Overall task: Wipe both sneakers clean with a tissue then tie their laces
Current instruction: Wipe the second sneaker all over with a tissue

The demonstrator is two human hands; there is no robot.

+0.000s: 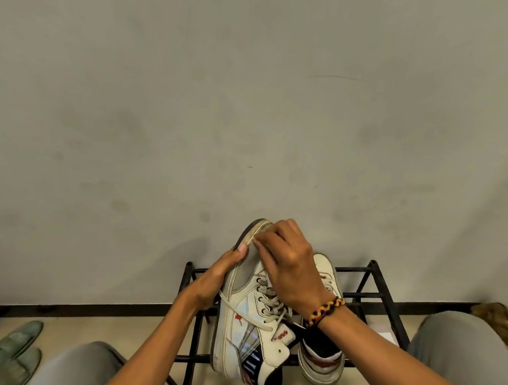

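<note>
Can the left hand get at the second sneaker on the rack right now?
Probably not yet: the left hand is gripping the tilted sneaker, which, with the right hand, lies between it and the second sneaker on the rack.

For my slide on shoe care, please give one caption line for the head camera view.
Left hand steadies a white sneaker on a black rack while the right hand rubs its toe.
</note>
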